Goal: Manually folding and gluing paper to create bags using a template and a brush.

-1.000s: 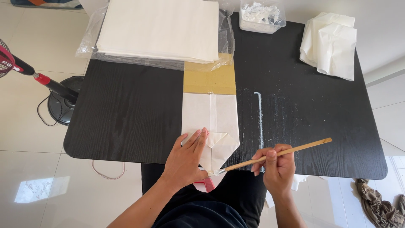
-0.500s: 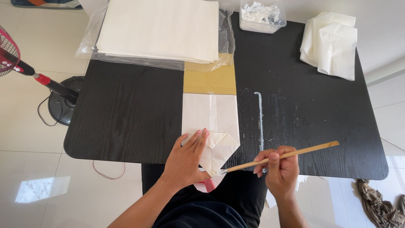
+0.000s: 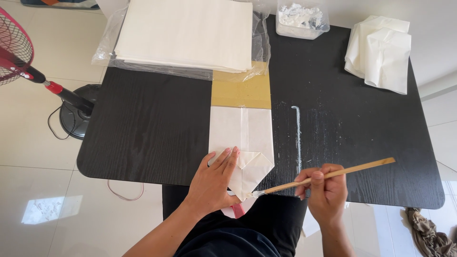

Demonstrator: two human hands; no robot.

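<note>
A folded white paper bag lies on a black table, over a strip of brown cardboard. My left hand presses flat on the bag's near left part, beside its diamond-shaped folded bottom. My right hand grips a thin wooden brush, whose white-tipped end touches the near point of that fold, at the table's front edge.
A large stack of white paper in clear plastic lies at the back. A clear tub of white paste stands behind it to the right. Folded white bags sit at the back right. A white glue streak marks the table. A red fan stands on the floor at left.
My right hand and the brush have shifted slightly to the right and tilted. My left hand stays pressed on the bag.
</note>
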